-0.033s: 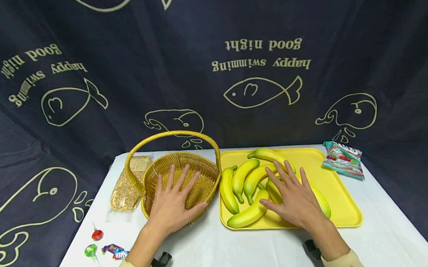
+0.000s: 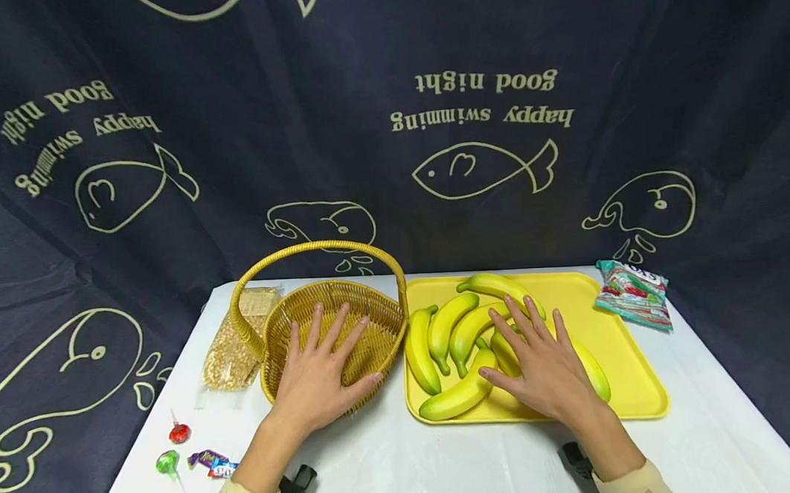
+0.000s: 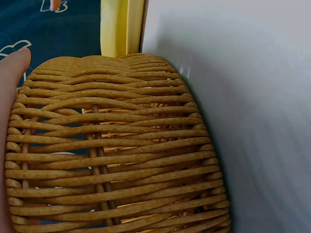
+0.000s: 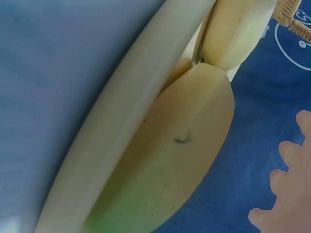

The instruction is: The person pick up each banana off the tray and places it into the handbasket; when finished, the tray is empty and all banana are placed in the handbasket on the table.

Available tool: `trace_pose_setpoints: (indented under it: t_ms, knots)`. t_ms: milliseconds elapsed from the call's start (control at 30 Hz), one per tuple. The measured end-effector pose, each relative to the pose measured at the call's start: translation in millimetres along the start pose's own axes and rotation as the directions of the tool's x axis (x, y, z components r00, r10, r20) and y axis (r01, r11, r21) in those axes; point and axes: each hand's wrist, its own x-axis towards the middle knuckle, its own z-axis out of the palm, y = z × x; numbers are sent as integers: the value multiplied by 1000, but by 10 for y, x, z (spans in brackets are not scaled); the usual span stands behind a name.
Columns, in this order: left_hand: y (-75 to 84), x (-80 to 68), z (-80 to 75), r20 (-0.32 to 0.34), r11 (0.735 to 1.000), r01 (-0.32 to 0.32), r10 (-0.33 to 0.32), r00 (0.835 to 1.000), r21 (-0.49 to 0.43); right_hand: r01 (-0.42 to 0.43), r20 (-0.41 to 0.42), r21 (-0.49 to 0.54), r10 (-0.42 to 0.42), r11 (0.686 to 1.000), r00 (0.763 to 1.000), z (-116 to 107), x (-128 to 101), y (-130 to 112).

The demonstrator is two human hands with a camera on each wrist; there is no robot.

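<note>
Behind table (image 2: pixel 446 460), curtain (image 2: pixel 389 128) reading "good night, happy swimming"

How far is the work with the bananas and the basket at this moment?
Nothing looks done yet: the woven basket holds no fruit, and all the bananas lie on the yellow tray. In hand: the left hand rests flat over the basket, and the right hand lies with straight fingers on the bananas, gripping none. Left: every banana is on the tray.

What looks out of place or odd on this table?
Nothing stands out. The basket stands upright, the bananas lie loose on the yellow tray, and the sweets sit scattered near the table edge.
</note>
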Motion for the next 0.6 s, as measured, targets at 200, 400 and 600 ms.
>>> trace_pose_setpoints:
  t_ms: [200, 400, 600]
  knots:
    - [-3, 1, 4, 0, 1000, 5, -5, 1000, -5, -1, -12, 8, 1, 1000, 1000, -5, -9, -18]
    - [-18, -58, -97, -58, 989, 33, -42, 997, -147, 32, -32, 121, -28, 992, 999, -51, 5, -25]
    - [-229, -200, -245, -360, 839, 45, -281, 890, -542, 133, -7, 263, -136, 956, 991, -123, 84, -109]
